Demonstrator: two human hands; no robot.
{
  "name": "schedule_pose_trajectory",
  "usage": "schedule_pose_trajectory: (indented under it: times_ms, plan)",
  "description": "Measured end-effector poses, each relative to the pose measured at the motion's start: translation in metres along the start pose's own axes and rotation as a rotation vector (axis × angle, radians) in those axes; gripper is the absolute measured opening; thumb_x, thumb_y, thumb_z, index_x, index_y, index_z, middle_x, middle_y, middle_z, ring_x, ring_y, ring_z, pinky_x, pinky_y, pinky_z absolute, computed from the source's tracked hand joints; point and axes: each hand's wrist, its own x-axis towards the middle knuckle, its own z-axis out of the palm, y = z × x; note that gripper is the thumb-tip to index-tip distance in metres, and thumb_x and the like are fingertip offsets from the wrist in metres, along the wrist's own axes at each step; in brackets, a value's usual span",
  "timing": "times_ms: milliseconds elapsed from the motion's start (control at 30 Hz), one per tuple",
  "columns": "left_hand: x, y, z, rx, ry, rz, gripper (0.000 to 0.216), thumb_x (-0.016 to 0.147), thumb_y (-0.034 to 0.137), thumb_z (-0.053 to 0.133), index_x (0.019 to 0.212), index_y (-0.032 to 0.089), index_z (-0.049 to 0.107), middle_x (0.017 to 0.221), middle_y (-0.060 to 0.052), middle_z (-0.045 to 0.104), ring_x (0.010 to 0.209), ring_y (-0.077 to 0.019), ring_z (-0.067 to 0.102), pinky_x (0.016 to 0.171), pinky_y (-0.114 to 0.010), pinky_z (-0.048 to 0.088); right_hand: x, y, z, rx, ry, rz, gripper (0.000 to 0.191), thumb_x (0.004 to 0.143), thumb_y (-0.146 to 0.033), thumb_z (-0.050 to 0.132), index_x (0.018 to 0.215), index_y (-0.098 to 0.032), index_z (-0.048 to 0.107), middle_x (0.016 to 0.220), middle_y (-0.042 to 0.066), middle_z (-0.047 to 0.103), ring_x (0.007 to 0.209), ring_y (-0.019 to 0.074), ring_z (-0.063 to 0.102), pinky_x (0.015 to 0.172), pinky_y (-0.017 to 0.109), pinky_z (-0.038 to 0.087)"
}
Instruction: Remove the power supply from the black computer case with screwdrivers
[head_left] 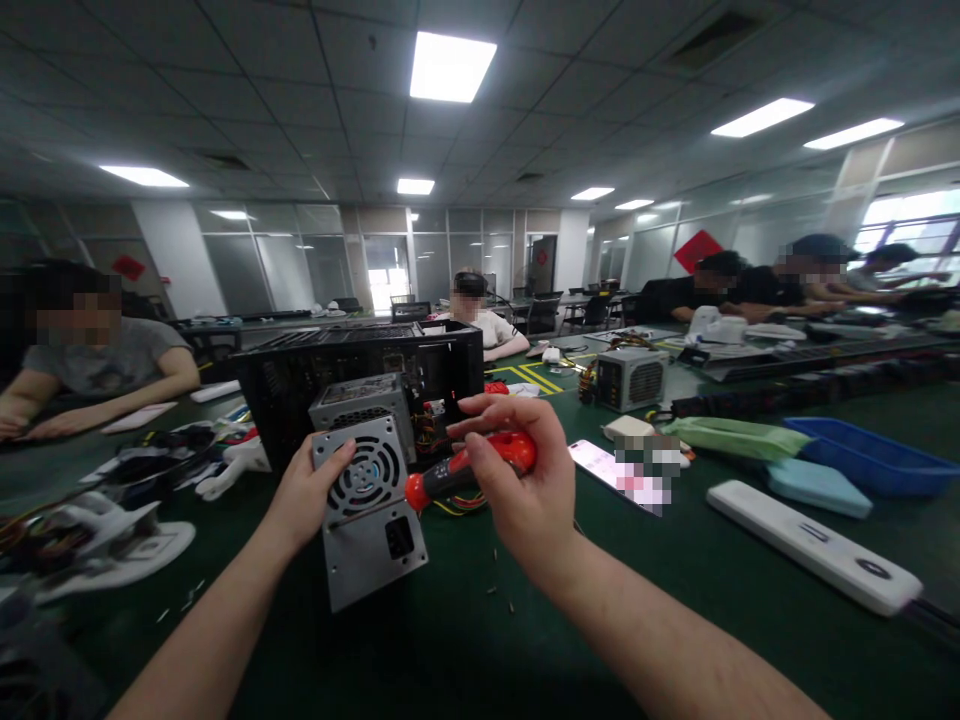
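Note:
My left hand (309, 490) grips the left edge of a grey computer power supply (367, 560), thumb over its face, which has a round fan grille and a black power socket. The unit is tilted; whether the perforated grey metal box (360, 398) behind it is part of it I cannot tell. In my right hand (525, 490) is a red and black screwdriver (457, 470), thumb and fingers closed around its handle. The red end nearest the power supply lies close to its right edge; contact cannot be made out. Coloured cables (461, 503) lie behind the screwdriver.
An open black computer case (360, 350) stands just beyond. Several small screws (493, 590) lie on the green table. To the right are a phone (619, 475), a white power strip (814, 545), a blue tray (877, 460) and another power supply (634, 380). People sit around.

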Motion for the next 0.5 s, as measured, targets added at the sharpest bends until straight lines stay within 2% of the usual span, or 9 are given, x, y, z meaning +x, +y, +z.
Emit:
schedule_pose_trajectory:
  times_ms: [67, 167, 267, 333, 400, 500]
  plan:
    - [-0.002, 0.002, 0.001, -0.015, -0.002, -0.010, 0.068, 0.051, 0.074, 0.080, 0.090, 0.020, 0.065, 0.091, -0.006, 0.074, 0.095, -0.0325, 0.069, 0.090, -0.046, 0.054, 0.000, 0.000, -0.001, 0.027, -0.055, -0.015, 0.019, 0.092, -0.041, 0.065, 0.090, -0.024, 0.056, 0.089, 0.001, 0.069, 0.079, 0.0151, 0.069, 0.074, 0.032, 0.056]
    - [-0.004, 0.007, 0.003, -0.018, 0.001, 0.011, 0.067, 0.051, 0.073, 0.080, 0.090, 0.020, 0.065, 0.093, -0.007, 0.074, 0.098, -0.0333, 0.069, 0.092, -0.046, 0.053, 0.006, -0.013, -0.013, 0.042, -0.231, -0.037, 0.024, 0.090, -0.044, 0.069, 0.085, -0.023, 0.059, 0.079, -0.001, 0.066, 0.074, 0.0145, 0.065, 0.071, 0.029, 0.053]
    - [-0.006, 0.010, 0.004, -0.018, -0.016, 0.006, 0.067, 0.052, 0.072, 0.080, 0.092, 0.020, 0.065, 0.094, -0.008, 0.075, 0.098, -0.0336, 0.070, 0.090, -0.046, 0.054, 0.013, -0.034, -0.031, 0.023, -0.445, 0.005, 0.023, 0.087, -0.036, 0.072, 0.101, -0.022, 0.062, 0.096, 0.002, 0.069, 0.084, 0.0165, 0.067, 0.071, 0.029, 0.055]
    - [-0.006, 0.009, 0.004, -0.023, -0.034, -0.011, 0.068, 0.053, 0.072, 0.080, 0.094, 0.020, 0.064, 0.094, -0.008, 0.075, 0.096, -0.0334, 0.070, 0.088, -0.046, 0.055, 0.016, -0.046, -0.041, -0.045, -0.593, 0.042, 0.030, 0.087, -0.027, 0.071, 0.115, -0.023, 0.059, 0.109, 0.005, 0.068, 0.097, 0.0186, 0.068, 0.079, 0.030, 0.056]
    - [-0.005, 0.007, 0.003, -0.021, -0.040, -0.008, 0.068, 0.053, 0.072, 0.080, 0.094, 0.020, 0.064, 0.094, -0.007, 0.075, 0.095, -0.0332, 0.070, 0.089, -0.046, 0.054, 0.017, -0.055, -0.048, -0.101, -0.712, 0.047, 0.029, 0.090, -0.022, 0.067, 0.118, -0.023, 0.058, 0.117, 0.006, 0.066, 0.107, 0.0190, 0.066, 0.088, 0.031, 0.055]
    - [-0.003, 0.003, 0.002, -0.009, -0.034, 0.026, 0.068, 0.055, 0.073, 0.079, 0.094, 0.019, 0.065, 0.095, -0.008, 0.074, 0.097, -0.0331, 0.070, 0.092, -0.047, 0.053, 0.019, -0.060, -0.049, -0.127, -0.741, -0.001, 0.019, 0.094, -0.024, 0.067, 0.112, -0.022, 0.061, 0.116, 0.005, 0.067, 0.108, 0.0171, 0.065, 0.092, 0.030, 0.053]
